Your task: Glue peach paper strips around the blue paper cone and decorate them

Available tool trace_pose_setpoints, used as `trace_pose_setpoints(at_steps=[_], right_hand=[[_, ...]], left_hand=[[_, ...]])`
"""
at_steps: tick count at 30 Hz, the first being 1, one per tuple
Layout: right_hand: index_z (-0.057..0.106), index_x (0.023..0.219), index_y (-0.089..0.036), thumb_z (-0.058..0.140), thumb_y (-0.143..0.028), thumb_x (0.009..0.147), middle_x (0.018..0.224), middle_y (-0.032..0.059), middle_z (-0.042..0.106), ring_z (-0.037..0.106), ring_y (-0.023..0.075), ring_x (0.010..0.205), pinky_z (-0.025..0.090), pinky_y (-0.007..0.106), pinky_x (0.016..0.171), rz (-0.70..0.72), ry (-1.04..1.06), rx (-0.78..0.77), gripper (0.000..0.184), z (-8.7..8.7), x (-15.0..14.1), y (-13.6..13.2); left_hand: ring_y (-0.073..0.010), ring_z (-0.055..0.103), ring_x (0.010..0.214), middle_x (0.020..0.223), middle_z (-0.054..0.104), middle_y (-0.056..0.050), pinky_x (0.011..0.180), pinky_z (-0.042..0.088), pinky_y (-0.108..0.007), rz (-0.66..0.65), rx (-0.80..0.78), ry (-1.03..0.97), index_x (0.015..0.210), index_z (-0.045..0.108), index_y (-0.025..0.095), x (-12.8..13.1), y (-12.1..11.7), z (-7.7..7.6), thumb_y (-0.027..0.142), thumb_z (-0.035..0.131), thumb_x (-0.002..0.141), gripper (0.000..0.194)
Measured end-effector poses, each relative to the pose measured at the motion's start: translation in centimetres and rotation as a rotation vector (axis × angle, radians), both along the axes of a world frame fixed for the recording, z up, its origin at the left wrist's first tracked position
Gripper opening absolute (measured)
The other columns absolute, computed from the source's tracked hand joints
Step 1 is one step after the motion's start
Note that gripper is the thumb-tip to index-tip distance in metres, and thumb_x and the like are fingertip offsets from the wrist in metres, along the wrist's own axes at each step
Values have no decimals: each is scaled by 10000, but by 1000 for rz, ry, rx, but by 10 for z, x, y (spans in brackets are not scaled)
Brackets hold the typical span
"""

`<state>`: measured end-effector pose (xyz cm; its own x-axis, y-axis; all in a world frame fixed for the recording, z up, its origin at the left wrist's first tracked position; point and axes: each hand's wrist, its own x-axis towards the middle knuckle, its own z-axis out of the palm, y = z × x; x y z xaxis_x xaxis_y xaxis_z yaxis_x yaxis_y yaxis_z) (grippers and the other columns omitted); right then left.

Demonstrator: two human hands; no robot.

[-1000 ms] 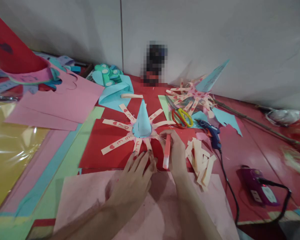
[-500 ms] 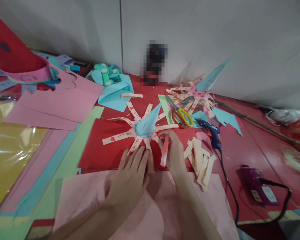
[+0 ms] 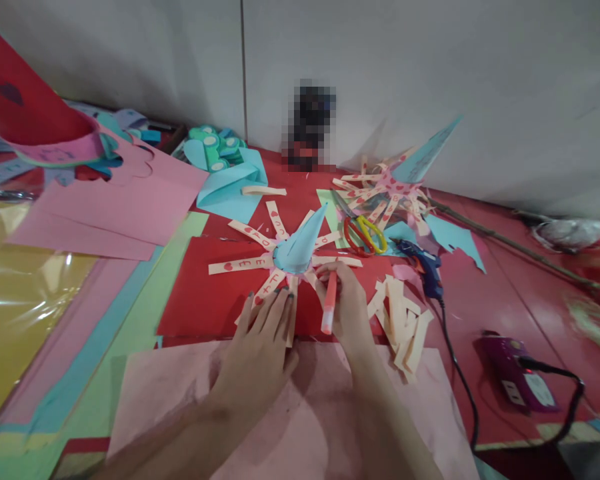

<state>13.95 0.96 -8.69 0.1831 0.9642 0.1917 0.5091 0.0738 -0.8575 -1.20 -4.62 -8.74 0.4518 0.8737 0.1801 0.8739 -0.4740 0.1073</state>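
A paper craft with a light blue cone [image 3: 299, 243] and peach strips [image 3: 240, 265] fanned around its base lies in front of me. Red letters and hearts mark several of the strips. My left hand [image 3: 263, 340] is spread flat, fingertips resting on the strips at the near side. Between the fingers of my right hand [image 3: 347, 303] is an orange-red marker pen [image 3: 331, 297], beside the right-hand strips. Its writing tip is hidden by the fingers. Under the craft is red paper [image 3: 195, 300].
Loose peach strips [image 3: 403, 320] lie at right, near scissors [image 3: 364, 235] and a blue glue gun [image 3: 427, 267]. A cable runs past a purple power socket [image 3: 520, 373]. Another cone craft [image 3: 420, 163] stands by the wall. Pink sheets [image 3: 115, 207] lie at left.
The paper craft has turned a little clockwise and shifted slightly right. My left hand's fingers moved slightly left with the strips. My right hand and the marker pen have hardly moved.
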Motion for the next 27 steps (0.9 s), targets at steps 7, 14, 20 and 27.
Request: trace_pose_setpoints(at_steps=[7, 14, 20, 27], right_hand=[[594, 806, -195, 460, -216, 785, 828, 49, 583, 562, 148, 693, 466, 264, 608, -21, -97, 4, 136, 5, 2, 0], [589, 810, -195, 452, -199, 773, 794, 36, 569, 561, 151, 692, 472, 285, 658, -51, -123, 41, 143, -1, 5, 2], [592, 823, -191, 443, -220, 782, 808, 47, 564, 556, 154, 667, 473, 297, 648, -35, -130, 5, 158, 4, 4, 1], [598, 838, -193, 436, -196, 772, 837, 53, 590, 571, 154, 704, 477, 283, 648, -28, -94, -24, 176, 4, 4, 0]], left_hand=[[-261, 469, 1233, 1345, 521, -118, 1098, 233, -477, -27, 21, 0, 1291, 505, 100, 1, -2, 0, 279, 369, 874, 474], [-215, 498, 1196, 1284, 577, -113, 1045, 330, -392, -105, 91, -33, 1190, 590, 89, 3, -5, 1, 280, 344, 891, 432], [-237, 464, 1231, 1325, 543, -104, 1062, 305, -432, -67, 11, 12, 1212, 582, 105, 3, -5, 2, 297, 349, 885, 445], [-268, 389, 1298, 1385, 473, -125, 1120, 192, -483, -29, -43, 5, 1333, 459, 100, 2, -4, -1, 361, 392, 880, 527]])
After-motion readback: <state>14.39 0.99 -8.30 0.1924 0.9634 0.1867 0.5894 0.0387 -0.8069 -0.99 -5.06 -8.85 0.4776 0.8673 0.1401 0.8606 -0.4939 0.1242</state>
